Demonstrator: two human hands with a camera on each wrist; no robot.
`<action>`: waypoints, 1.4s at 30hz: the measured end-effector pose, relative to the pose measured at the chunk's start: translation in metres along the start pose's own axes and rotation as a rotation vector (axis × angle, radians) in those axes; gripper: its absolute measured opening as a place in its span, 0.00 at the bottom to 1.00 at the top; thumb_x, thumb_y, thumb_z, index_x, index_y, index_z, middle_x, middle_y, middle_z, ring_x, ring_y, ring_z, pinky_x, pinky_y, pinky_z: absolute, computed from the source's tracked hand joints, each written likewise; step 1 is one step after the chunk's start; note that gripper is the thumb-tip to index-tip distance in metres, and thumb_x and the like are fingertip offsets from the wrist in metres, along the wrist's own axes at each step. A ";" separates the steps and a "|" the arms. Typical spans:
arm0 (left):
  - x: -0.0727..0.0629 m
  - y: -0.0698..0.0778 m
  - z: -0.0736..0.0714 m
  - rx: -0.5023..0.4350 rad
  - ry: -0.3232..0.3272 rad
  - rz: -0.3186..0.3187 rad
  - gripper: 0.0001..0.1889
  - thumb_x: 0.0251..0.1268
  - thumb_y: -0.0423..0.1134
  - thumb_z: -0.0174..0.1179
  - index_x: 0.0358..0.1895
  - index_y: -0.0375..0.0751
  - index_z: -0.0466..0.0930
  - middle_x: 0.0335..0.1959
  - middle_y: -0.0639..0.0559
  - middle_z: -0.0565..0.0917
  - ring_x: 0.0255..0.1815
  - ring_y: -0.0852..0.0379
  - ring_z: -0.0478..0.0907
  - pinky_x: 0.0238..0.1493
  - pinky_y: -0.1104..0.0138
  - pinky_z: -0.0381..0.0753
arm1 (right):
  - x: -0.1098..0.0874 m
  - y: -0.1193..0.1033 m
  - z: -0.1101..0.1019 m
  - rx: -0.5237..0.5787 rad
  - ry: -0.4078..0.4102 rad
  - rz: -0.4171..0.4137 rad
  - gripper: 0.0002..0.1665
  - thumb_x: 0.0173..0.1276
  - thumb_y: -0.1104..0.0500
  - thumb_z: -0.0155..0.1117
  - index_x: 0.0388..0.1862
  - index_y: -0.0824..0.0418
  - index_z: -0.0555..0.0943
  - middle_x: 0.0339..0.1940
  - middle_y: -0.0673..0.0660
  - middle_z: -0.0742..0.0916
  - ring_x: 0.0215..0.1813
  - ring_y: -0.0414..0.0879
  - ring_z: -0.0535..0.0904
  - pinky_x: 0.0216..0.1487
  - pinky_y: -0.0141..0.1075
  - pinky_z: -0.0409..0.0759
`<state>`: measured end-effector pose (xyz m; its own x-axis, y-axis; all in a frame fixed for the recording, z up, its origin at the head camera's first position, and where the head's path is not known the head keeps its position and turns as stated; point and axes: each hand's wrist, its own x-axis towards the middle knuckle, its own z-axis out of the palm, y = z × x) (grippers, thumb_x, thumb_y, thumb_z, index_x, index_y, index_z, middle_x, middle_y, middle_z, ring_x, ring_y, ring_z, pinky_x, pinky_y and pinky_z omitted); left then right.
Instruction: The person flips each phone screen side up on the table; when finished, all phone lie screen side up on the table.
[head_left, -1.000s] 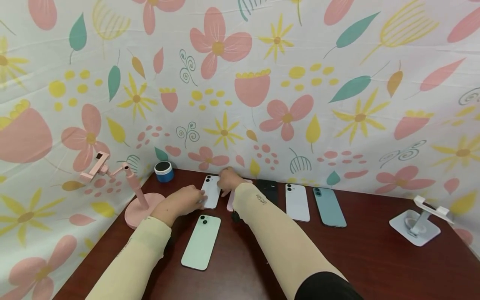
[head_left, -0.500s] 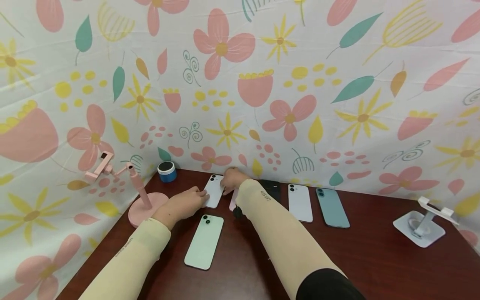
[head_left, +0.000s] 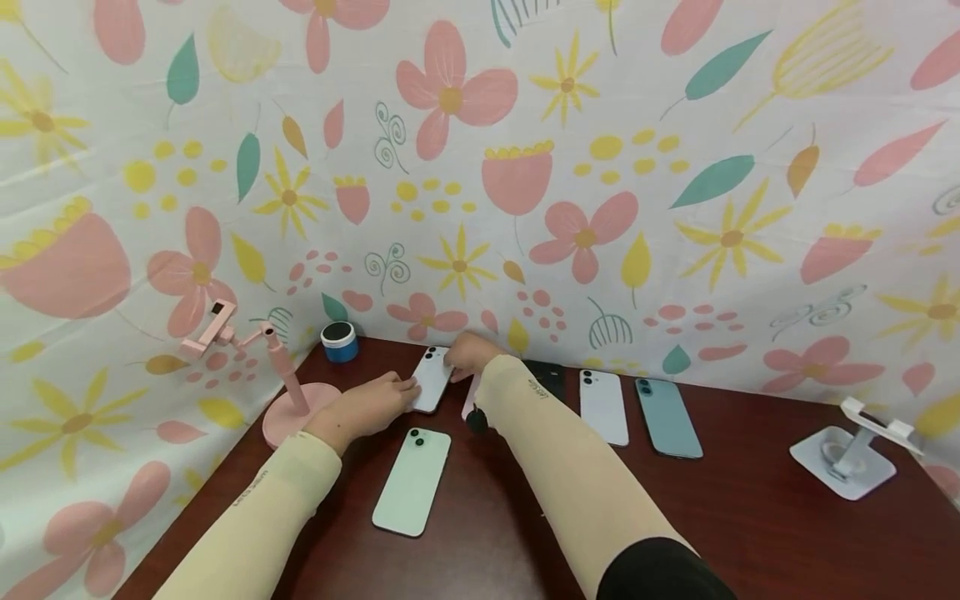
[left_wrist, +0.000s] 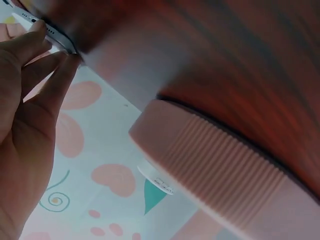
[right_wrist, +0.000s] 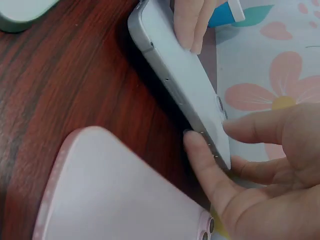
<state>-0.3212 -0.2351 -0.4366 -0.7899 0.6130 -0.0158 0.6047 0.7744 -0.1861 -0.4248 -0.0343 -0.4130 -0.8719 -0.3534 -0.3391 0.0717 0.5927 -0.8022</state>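
A white smartphone (head_left: 432, 379) with two rear lenses is between my hands at the back of the table, its back facing up. My left hand (head_left: 375, 402) holds it by its left side and lower end; fingertips (right_wrist: 187, 42) lie on its back in the right wrist view. My right hand (head_left: 472, 354) pinches its camera end, thumb and fingers at the edges. A dark shadow lies along the phone's side, and it looks slightly raised. Beside it, a pink smartphone (right_wrist: 115, 190) lies partly hidden under the right forearm. Nearer the front lies a pale green smartphone (head_left: 412, 483).
Rightward in the row are a black phone (head_left: 553, 377), another white phone (head_left: 603, 408) and a blue phone (head_left: 669, 419). A pink phone stand (head_left: 288, 417) and a blue tin (head_left: 341, 343) stand left. A white stand (head_left: 843, 462) is far right. Patterned cloth (head_left: 570, 167) hangs behind.
The white smartphone has turned slightly clockwise, with both hands staying on it. The head view has shifted a little, so everything appears farther right. The other phones have not moved on the table.
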 end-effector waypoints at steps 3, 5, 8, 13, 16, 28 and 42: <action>0.000 0.001 0.000 -0.045 -0.009 -0.014 0.20 0.83 0.35 0.56 0.72 0.35 0.79 0.72 0.38 0.82 0.58 0.45 0.81 0.61 0.60 0.85 | -0.002 0.001 0.000 0.092 -0.004 0.017 0.29 0.78 0.72 0.54 0.76 0.76 0.69 0.64 0.70 0.78 0.44 0.58 0.88 0.56 0.47 0.91; 0.000 0.003 0.000 -0.103 -0.031 -0.050 0.21 0.84 0.35 0.56 0.72 0.34 0.78 0.74 0.37 0.80 0.62 0.43 0.81 0.64 0.58 0.84 | -0.001 0.004 0.001 0.157 -0.008 0.034 0.33 0.78 0.74 0.53 0.80 0.73 0.65 0.72 0.72 0.74 0.45 0.60 0.88 0.57 0.48 0.91; 0.001 0.007 -0.002 -0.197 -0.066 -0.120 0.21 0.84 0.36 0.55 0.73 0.33 0.77 0.76 0.34 0.78 0.67 0.39 0.80 0.68 0.54 0.83 | -0.002 0.008 0.002 0.250 -0.017 0.044 0.40 0.79 0.74 0.52 0.86 0.70 0.56 0.83 0.70 0.66 0.47 0.60 0.86 0.58 0.48 0.90; 0.003 0.011 -0.007 -0.300 -0.084 -0.185 0.20 0.81 0.38 0.60 0.68 0.32 0.80 0.75 0.31 0.77 0.68 0.34 0.80 0.69 0.48 0.82 | -0.006 0.012 0.003 0.330 -0.010 0.024 0.42 0.80 0.74 0.52 0.88 0.69 0.52 0.89 0.68 0.58 0.53 0.63 0.85 0.61 0.49 0.89; 0.004 0.012 -0.010 -0.358 -0.096 -0.226 0.24 0.78 0.47 0.66 0.66 0.33 0.82 0.75 0.31 0.78 0.67 0.36 0.82 0.67 0.49 0.84 | -0.008 0.013 0.005 0.371 -0.009 0.012 0.41 0.80 0.74 0.51 0.88 0.68 0.52 0.89 0.69 0.58 0.57 0.64 0.84 0.63 0.49 0.88; 0.008 0.024 -0.015 -0.547 -0.062 -0.360 0.24 0.75 0.61 0.64 0.40 0.41 0.82 0.26 0.50 0.79 0.28 0.56 0.76 0.35 0.65 0.74 | -0.019 0.017 0.007 0.432 0.042 -0.020 0.41 0.81 0.73 0.53 0.88 0.68 0.53 0.88 0.68 0.61 0.47 0.59 0.88 0.64 0.52 0.87; 0.010 0.030 -0.017 -0.599 -0.059 -0.365 0.16 0.78 0.51 0.63 0.42 0.40 0.83 0.25 0.50 0.80 0.27 0.56 0.76 0.32 0.67 0.74 | -0.025 0.017 0.001 0.467 0.055 -0.017 0.39 0.81 0.72 0.53 0.87 0.69 0.55 0.85 0.72 0.64 0.53 0.60 0.87 0.65 0.50 0.87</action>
<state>-0.3093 -0.2026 -0.4252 -0.9470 0.3011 -0.1121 0.2384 0.8923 0.3833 -0.4015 -0.0157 -0.4190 -0.8982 -0.3144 -0.3073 0.2563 0.1936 -0.9470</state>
